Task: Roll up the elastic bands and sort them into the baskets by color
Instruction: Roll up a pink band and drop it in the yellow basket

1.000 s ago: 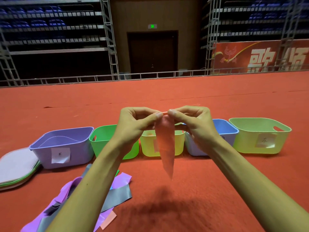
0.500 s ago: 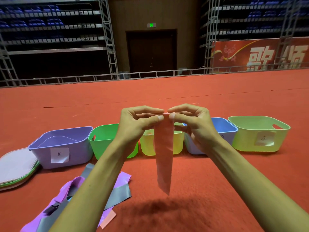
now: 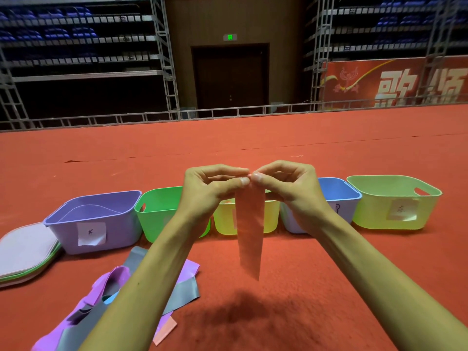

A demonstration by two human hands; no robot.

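A pink elastic band [image 3: 250, 231] hangs in the air in front of me. My left hand [image 3: 207, 191] and my right hand [image 3: 288, 188] pinch its top edge together, thumbs and forefingers almost touching. Behind it a row of baskets stands on the red carpet: purple basket [image 3: 101, 224], green basket [image 3: 157, 214], yellow basket [image 3: 225, 221], blue basket [image 3: 339, 196] and pale green basket [image 3: 395, 201]. Loose purple and grey bands [image 3: 109, 297] lie in a pile under my left forearm.
A stack of flat lids [image 3: 25, 252] lies at the far left beside the purple basket. Red carpet [image 3: 304, 287] spreads all round the baskets. A metal railing and scaffold racks run along the back.
The hanging pink band has untwisted and now hangs flatter. My two hands stay at its top edge, pinching closer together at the middle.
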